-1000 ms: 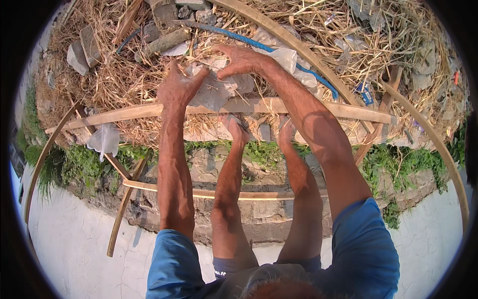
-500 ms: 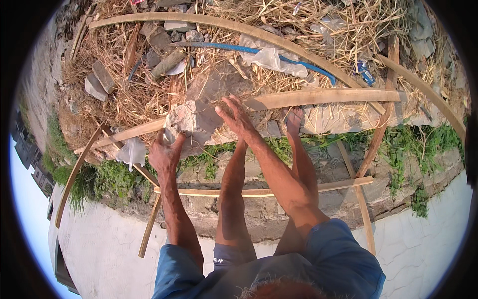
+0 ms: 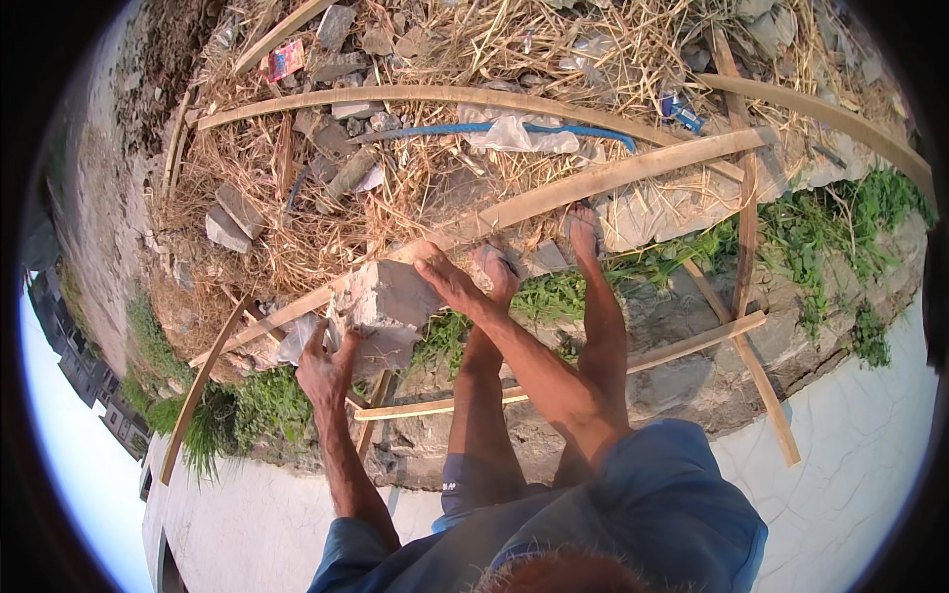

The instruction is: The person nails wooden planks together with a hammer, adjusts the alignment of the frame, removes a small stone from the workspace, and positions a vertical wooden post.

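A rough, pale chunk of concrete (image 3: 393,296) with broken faces is between my two hands, in front of my feet. My left hand (image 3: 328,374) grips its lower left side, thumb and fingers bent against it. At its upper right edge, my right hand (image 3: 453,287) presses with the fingers close together, their tips partly hidden. Just beyond the chunk runs a long wooden plank (image 3: 603,178), slanting up to the right. Beside my left fingers lies a crumpled clear plastic bag (image 3: 295,342).
My sandalled feet stand on a stone ledge among green weeds (image 3: 539,296). Nearer me a wooden strip (image 3: 652,358) crosses other strips. Beyond the plank lie dry straw (image 3: 297,232), a blue strap (image 3: 578,129), a curved plank (image 3: 415,94) and loose stones (image 3: 227,229).
The concrete chunk has come nearer to me, off the plank's line, with both hands moving along with it. The view has also tilted, shifting the surroundings.
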`<state>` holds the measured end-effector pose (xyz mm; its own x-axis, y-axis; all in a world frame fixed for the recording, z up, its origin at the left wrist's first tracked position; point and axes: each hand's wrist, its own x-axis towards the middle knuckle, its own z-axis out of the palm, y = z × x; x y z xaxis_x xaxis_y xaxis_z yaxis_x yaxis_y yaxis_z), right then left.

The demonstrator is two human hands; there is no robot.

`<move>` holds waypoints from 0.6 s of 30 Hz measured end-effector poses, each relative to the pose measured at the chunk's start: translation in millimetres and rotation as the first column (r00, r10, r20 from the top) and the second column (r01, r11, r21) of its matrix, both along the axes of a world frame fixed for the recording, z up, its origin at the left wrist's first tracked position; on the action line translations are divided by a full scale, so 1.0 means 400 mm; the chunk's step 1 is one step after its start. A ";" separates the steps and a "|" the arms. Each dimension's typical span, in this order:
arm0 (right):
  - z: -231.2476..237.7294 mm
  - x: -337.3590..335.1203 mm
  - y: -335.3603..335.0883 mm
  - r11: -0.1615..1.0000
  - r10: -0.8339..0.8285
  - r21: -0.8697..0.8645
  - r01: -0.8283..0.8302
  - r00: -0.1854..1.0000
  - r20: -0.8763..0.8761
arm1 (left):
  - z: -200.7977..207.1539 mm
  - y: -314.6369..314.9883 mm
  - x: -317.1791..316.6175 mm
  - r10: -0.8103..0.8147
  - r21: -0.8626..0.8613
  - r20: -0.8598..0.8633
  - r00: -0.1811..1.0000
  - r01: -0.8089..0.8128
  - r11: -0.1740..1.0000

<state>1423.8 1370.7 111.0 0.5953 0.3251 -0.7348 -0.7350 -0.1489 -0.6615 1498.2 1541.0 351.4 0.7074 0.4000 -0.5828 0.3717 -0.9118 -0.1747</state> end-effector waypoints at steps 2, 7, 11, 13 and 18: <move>0.095 -0.043 -0.122 0.998 -0.004 -0.069 0.006 1.000 0.022 | 0.052 -0.063 0.018 0.059 -0.106 -0.064 0.996 -0.065 0.992; 0.414 -0.098 -0.571 0.964 -0.093 -0.248 0.098 0.995 0.028 | 0.121 -0.346 0.019 -0.024 -0.370 -0.162 0.986 -0.038 0.928; 0.594 -0.186 -0.951 0.845 -0.271 -0.466 0.262 0.961 0.048 | 0.174 -0.734 -0.004 -0.239 -0.491 -0.085 0.967 0.168 0.855; 0.627 -0.245 -1.181 0.809 -0.318 -0.514 0.285 0.948 0.025 | 0.222 -0.976 -0.009 -0.354 -0.540 -0.053 0.934 0.272 0.797; 0.728 -0.375 -1.748 0.664 -0.555 -0.470 0.582 0.804 0.213 | 0.184 -1.661 0.021 -0.595 -0.568 -0.085 0.800 0.452 0.688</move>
<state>1273.8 671.5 402.2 0.5803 -0.4833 -0.6555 -0.7570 -0.0232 -0.6530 1506.5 876.7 424.8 0.5156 -0.3874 -0.7642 -0.1838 -0.9212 0.3430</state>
